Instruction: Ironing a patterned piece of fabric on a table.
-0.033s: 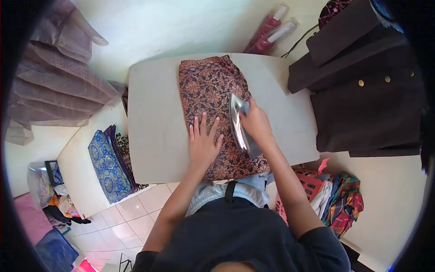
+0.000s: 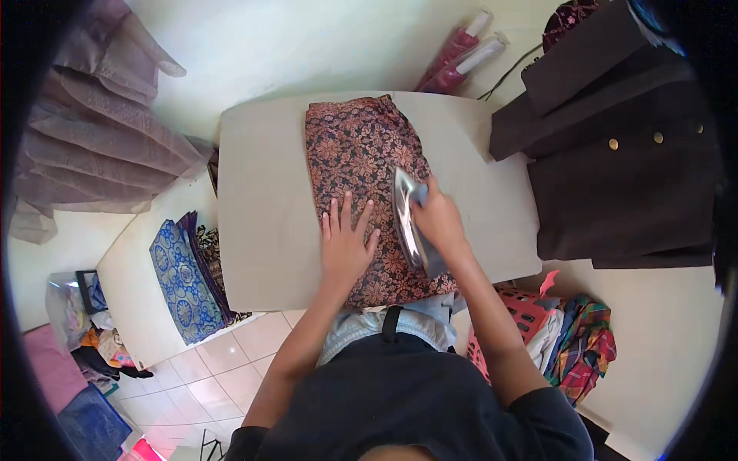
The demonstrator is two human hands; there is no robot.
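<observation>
A folded cloth with a brown-pink floral pattern on black point(image 2: 357, 142) lies lengthwise on the pale ironing surface point(image 2: 261, 192). My right hand point(image 2: 440, 223) is closed round the handle of a clothes iron point(image 2: 406, 223). The iron's shiny soleplate edge rests along the right part of the cloth, its tip pointing away from me. My left hand point(image 2: 347, 238) lies flat on the cloth to the left of the iron, its fingers spread.
A dark jacket with gold buttons point(image 2: 615, 184) hangs at the right, a greyish-purple sheer garment point(image 2: 108, 146) at the left. Folded patterned cloths point(image 2: 184, 276) lie on a lower pale surface at the left. A red basket point(image 2: 523, 307) with clothes stands at the lower right.
The iron and my right hand have slid slightly toward me along the cloth. My left hand stays in place.
</observation>
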